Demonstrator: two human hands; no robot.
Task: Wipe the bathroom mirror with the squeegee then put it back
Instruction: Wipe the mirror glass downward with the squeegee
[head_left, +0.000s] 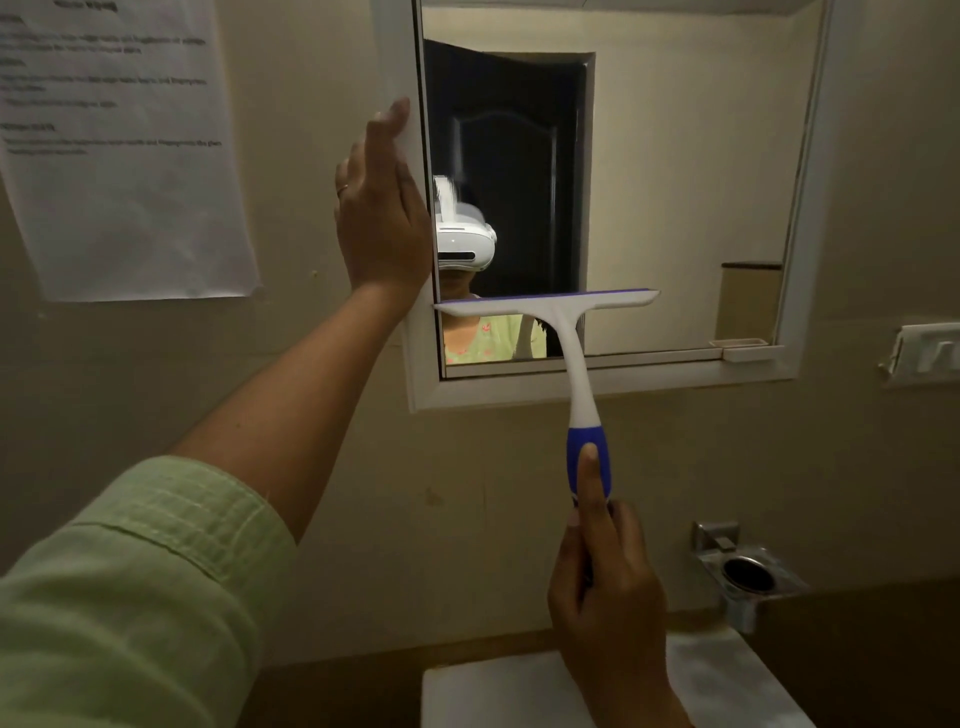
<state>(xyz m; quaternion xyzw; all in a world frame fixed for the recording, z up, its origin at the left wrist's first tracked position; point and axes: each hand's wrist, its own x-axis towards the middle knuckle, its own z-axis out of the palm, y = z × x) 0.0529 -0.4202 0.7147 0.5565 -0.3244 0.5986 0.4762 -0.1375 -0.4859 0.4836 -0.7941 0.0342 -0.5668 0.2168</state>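
Right now the right hand (608, 587) grips the blue end of the squeegee (561, 322), index finger laid straight up the handle and the other fingers curled round it. The blade sits well above that hand, flat against the lower part of the mirror (675, 182). The left hand (382, 208) is open, fingers straight, pressing on the white frame (395, 52) just beside the blade's near end.

Held so far down the handle, the blade could tip, lifting one corner and leaving a streak. The bottom of the frame is close below the blade, so a hard pull may knock against it. If the left hand eases off, the panel might shift (whether it is hinged I cannot tell).

The glass is smooth and reflects a dark door. A beige wall surrounds it, with a paper notice (119, 156) beyond the left hand. A metal ring holder (748, 574) is mounted just right of the right hand, and a white surface (493, 691) lies beneath it.
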